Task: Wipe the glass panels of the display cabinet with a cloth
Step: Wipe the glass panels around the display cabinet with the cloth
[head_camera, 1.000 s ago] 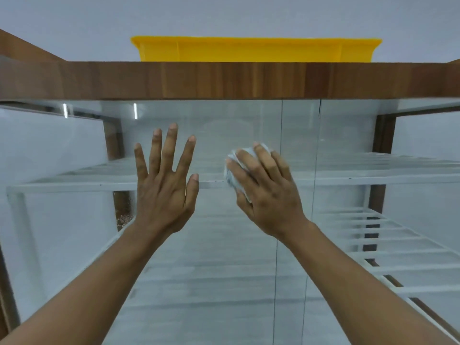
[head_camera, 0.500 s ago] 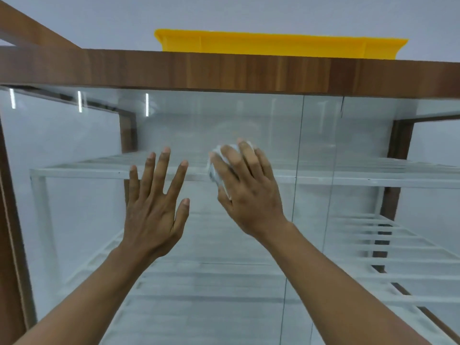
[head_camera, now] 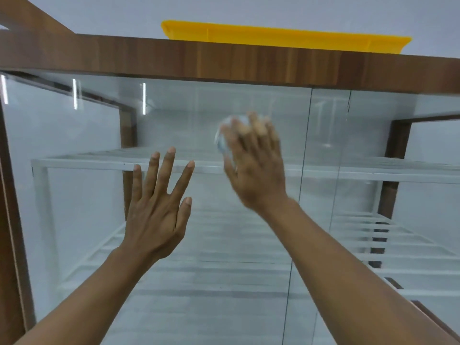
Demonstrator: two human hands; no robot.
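At the far left stands the brown wooden side frame of the display cabinet. Next is the glass panel, with white slatted shelves behind it. The left hand is open, its fingers straight and spread toward the glass; I cannot tell if it touches. To its right and higher, the right hand, blurred, grips a bunched white cloth against the glass. Just beside it to the right runs a vertical glass edge. A yellow tray lies on the cabinet top.
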